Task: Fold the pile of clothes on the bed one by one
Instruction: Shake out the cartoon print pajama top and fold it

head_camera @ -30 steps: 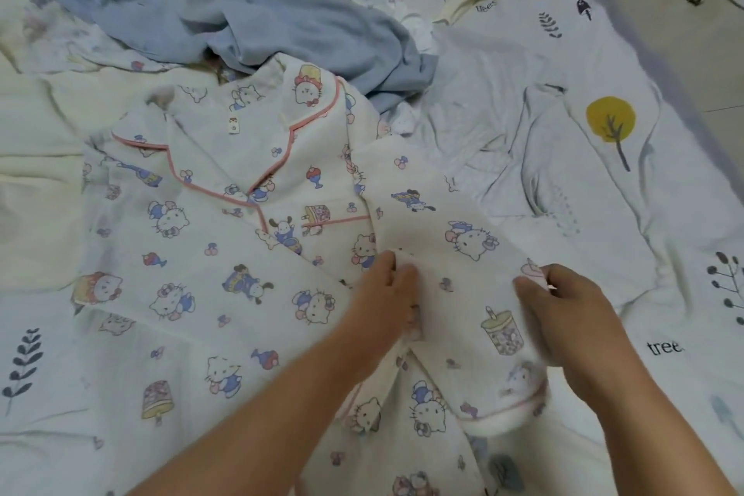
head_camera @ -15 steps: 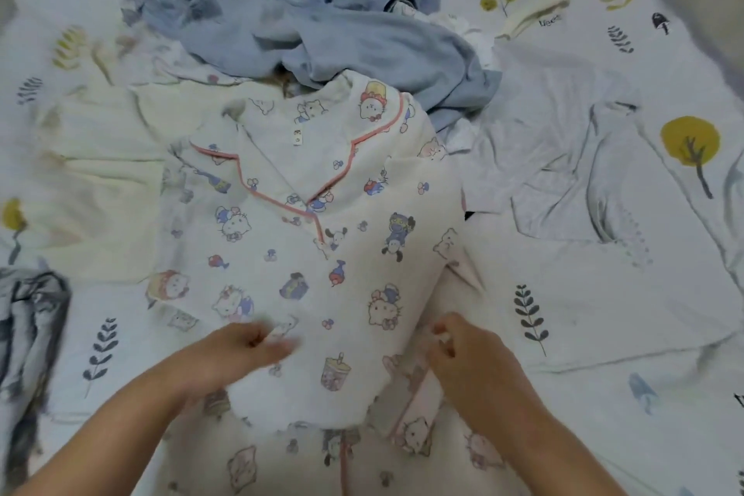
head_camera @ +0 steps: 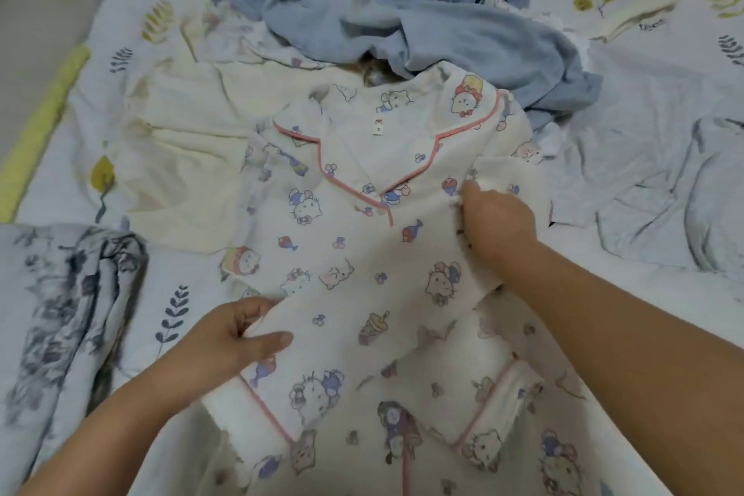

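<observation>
While left hand [head_camera: 225,338] pinches pajama top [head_camera: 362,262], right hand [head_camera: 497,217] presses it

Bed [head_camera: 664,294]: covered by a white sheet printed with leaf and tree motifs. At centre, a cartoon-print pyjama top [head_camera: 362,254], pink-piped collar toward 12 o'clock. At 12 o'clock, a crumpled blue garment [head_camera: 422,32], its edge touching the collar. At 9 to 10 o'clock, a cream garment [head_camera: 181,157] partly under the top. At 8 o'clock, grey-patterned fabric [head_camera: 60,314]. At 3 o'clock, a pale rumpled cloth [head_camera: 644,193].
</observation>
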Tool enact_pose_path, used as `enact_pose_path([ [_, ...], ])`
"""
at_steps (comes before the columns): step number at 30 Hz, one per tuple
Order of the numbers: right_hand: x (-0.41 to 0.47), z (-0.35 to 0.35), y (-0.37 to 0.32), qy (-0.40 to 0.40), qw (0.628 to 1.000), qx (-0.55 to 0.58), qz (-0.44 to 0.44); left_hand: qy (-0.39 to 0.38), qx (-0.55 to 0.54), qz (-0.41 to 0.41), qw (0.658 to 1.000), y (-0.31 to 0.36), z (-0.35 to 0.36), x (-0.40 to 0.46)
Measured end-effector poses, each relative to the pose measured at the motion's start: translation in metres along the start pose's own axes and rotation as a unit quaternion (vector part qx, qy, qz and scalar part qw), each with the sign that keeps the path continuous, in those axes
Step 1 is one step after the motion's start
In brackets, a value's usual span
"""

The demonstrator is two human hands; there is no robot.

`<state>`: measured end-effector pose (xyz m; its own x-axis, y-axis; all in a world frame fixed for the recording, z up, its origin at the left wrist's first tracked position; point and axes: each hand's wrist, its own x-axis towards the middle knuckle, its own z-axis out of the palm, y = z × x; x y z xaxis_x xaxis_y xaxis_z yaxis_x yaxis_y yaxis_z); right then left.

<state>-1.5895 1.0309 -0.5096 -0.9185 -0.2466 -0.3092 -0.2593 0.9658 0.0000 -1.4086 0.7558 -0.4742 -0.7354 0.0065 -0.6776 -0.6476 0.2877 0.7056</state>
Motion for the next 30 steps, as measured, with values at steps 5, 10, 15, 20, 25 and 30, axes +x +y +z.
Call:
enact_pose_path([
  [5,-0.023,0.008,-0.011,0.005,0.996,0.078,0.043,0.052,0.079,-0.083,0.992,-0.022,-0.001,0.013],
  [10,-0.094,0.050,-0.033,0.025,0.997,0.061,-0.034,0.310,0.364,0.100,0.873,-0.031,0.030,0.019],
  [15,-0.118,0.090,0.009,-0.117,0.990,-0.011,-0.073,0.117,0.530,0.090,0.835,-0.055,0.039,0.020],
  [20,-0.127,0.079,0.002,-0.059,0.997,0.055,-0.023,0.210,0.365,0.120,0.899,-0.065,0.031,0.017],
  [25,-0.172,0.071,0.008,0.061,0.979,0.152,0.122,0.337,0.195,0.007,0.921,-0.078,0.020,-0.007],
  [30,-0.212,0.074,0.006,0.044,0.937,0.233,0.256,0.240,0.207,-0.006,0.948,-0.092,0.017,-0.035],
])
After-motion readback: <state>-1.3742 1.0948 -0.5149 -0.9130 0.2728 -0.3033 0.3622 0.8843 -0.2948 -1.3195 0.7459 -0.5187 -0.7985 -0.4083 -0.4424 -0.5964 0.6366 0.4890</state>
